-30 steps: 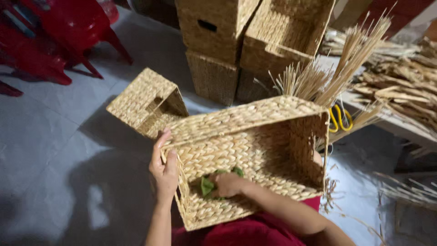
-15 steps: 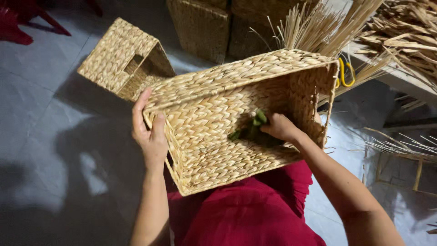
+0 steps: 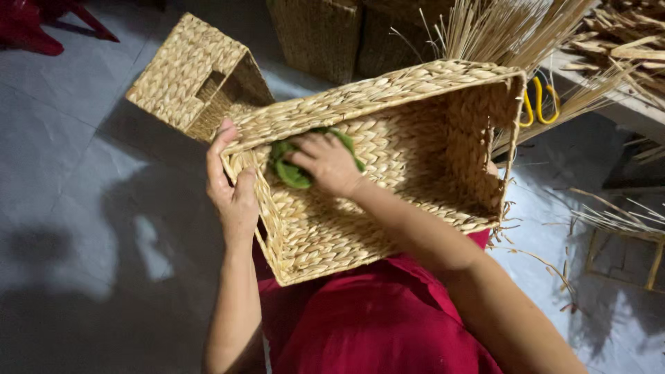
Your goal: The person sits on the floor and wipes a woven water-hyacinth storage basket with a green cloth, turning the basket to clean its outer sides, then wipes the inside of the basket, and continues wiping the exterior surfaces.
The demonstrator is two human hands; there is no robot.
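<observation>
The basket lies tipped on the lap, long axis left to right, its left end wall clasped by the left hand, while the right hand reaches inside, pressing a green cloth against that end's inner corner.

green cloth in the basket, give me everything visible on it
The green cloth is a small, soft, crumpled wad, mostly hidden under the right hand, whose fingers press it against the inner wall of the woven basket near its left corner. Only green edges show around the fingers; no pattern can be made out. The basket lies tipped on the person's lap, its left rim gripped by the left hand.
</observation>
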